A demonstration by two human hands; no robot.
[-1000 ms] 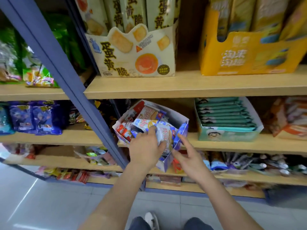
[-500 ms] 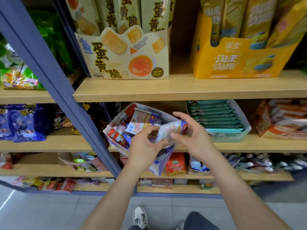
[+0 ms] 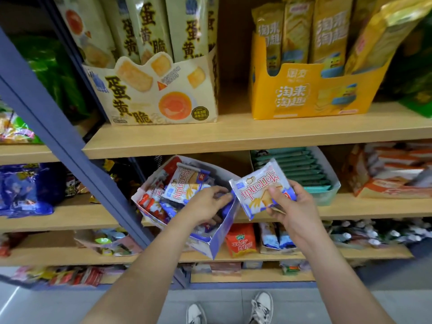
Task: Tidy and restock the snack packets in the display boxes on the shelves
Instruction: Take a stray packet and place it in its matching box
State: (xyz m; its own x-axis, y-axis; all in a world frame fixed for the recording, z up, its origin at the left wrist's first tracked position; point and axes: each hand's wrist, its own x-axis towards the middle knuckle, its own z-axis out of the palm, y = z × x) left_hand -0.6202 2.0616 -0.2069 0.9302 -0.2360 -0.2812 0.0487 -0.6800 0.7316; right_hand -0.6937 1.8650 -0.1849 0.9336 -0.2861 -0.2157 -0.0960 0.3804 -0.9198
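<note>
A blue and white display box point(image 3: 221, 239) hangs tilted over the front edge of the middle shelf, filled with a loose jumble of white, blue and red snack packets point(image 3: 180, 188). My left hand point(image 3: 205, 204) reaches into the box with its fingers curled on the packets near the right wall. My right hand point(image 3: 288, 206) holds one white and blue wafer packet point(image 3: 254, 188) just right of the box, thumb pinched on its front. The packet is upside down to me.
A teal box of flat green packets point(image 3: 301, 169) sits right of the held packet. Above are a cream egg-yolk cracker box point(image 3: 159, 94) and a yellow box point(image 3: 311, 94). A blue shelf post point(image 3: 58, 134) runs diagonally at left. Lower shelves hold more snacks.
My right hand has lifted the white wafer packet out of the box and moved it right. My left hand has stayed in the box. The view has come closer to the shelf.
</note>
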